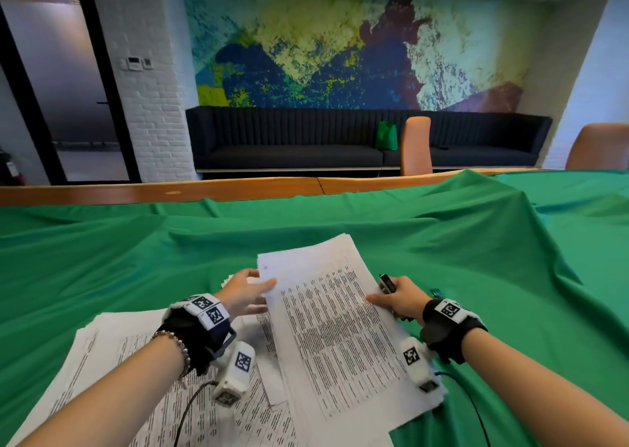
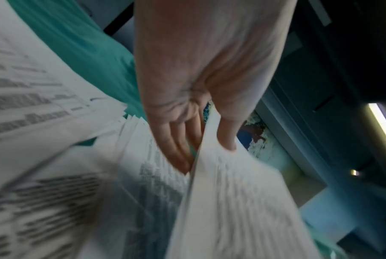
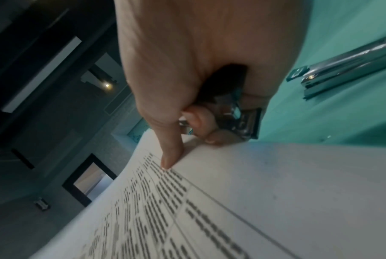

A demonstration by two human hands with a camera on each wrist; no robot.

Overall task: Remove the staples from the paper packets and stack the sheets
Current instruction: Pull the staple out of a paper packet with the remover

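Both hands hold one packet [image 1: 335, 314] above the worktop [image 1: 476, 249]: left hand [image 1: 243, 293] pinches its left edge, right hand [image 1: 398, 298] grips the staple remover [image 1: 387, 283] and the right edge. Lower it squarely onto the loose sheets [image 1: 112, 371] left of the packet, edges aligned.

Both forearms are reaching forward side by side, each wrist wearing a black strap with a white camera unit. The left hand [image 1: 243, 293] is lying nearly flat, its fingers [image 2: 176, 140] extending straight with the thumb [image 2: 226, 135] pressing opposite them in a light pinch. The right hand [image 1: 398, 298] is curling its fingers [image 3: 200, 122] into the palm while the thumb [image 3: 169, 150] is pointing straight out.
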